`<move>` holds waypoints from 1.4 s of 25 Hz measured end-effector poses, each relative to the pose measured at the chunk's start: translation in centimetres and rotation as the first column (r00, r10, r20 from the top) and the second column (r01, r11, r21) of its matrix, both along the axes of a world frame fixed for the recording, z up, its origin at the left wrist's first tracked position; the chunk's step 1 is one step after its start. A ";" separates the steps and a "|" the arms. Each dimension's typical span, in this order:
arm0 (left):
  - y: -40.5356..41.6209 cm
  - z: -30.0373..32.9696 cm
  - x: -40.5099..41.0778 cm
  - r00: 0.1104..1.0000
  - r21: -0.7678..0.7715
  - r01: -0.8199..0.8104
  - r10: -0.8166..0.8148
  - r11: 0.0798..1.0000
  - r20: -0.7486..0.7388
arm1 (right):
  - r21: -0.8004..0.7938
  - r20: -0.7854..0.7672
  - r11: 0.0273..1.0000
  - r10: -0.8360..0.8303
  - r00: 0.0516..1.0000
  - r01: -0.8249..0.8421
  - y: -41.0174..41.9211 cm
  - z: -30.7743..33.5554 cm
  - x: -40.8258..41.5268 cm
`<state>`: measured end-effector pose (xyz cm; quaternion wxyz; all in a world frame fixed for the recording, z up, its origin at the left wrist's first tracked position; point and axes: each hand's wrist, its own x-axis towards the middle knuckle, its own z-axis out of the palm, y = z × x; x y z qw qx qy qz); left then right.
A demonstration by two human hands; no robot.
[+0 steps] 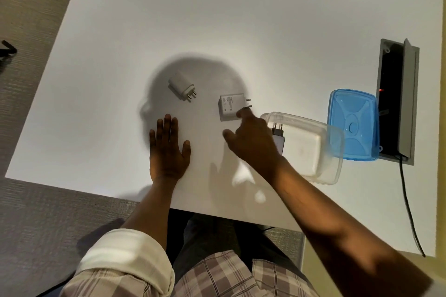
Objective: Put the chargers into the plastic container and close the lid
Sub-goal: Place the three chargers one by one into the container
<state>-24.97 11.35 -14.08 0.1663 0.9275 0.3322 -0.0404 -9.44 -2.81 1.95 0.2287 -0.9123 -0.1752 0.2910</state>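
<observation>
Two white chargers lie on the white table (217, 19): a small one (181, 86) with three pins at the centre, and a flat square one (229, 106) to its right. My right hand (253, 144) reaches over the table, fingers apart, its fingertips touching the square charger's near right corner. My left hand (167, 149) rests flat on the table, palm down, holding nothing. A clear plastic container (311, 149) stands to the right, with a dark charger (278, 136) inside at its left end, partly hidden by my right hand. The blue lid (353, 125) lies beside the container.
A grey cable box (395, 101) is sunk into the table at the right edge, its flap raised, with a black cable (407, 205) running toward me. The table's front edge lies close to my body. Grey carpet shows on the left.
</observation>
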 end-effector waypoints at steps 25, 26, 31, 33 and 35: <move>0.1 -0.1 0.2 1.000 -0.008 -0.012 0.012 1.000 -0.022 | -0.213 0.200 0.971 0.152 0.968 -0.108 7.4 -9.5 3.3; 0.1 -0.1 0.2 1.000 -0.011 -0.013 0.013 1.000 -0.021 | -0.228 0.205 0.969 0.147 0.968 -0.099 7.4 -9.6 3.2; 0.2 -0.2 0.1 0.999 -0.001 -0.007 0.007 1.000 -0.044 | -0.203 0.140 0.974 0.131 0.981 -0.101 7.1 -9.0 4.0; 0.2 -0.3 0.1 0.999 0.005 0.002 -0.002 1.000 -0.052 | -0.163 0.125 0.981 0.123 0.985 -0.101 6.6 -7.5 3.7; 0.2 -0.4 0.2 0.998 0.015 0.006 -0.005 1.000 -0.065 | -0.071 0.148 0.993 0.104 0.983 -0.095 5.7 -5.3 2.9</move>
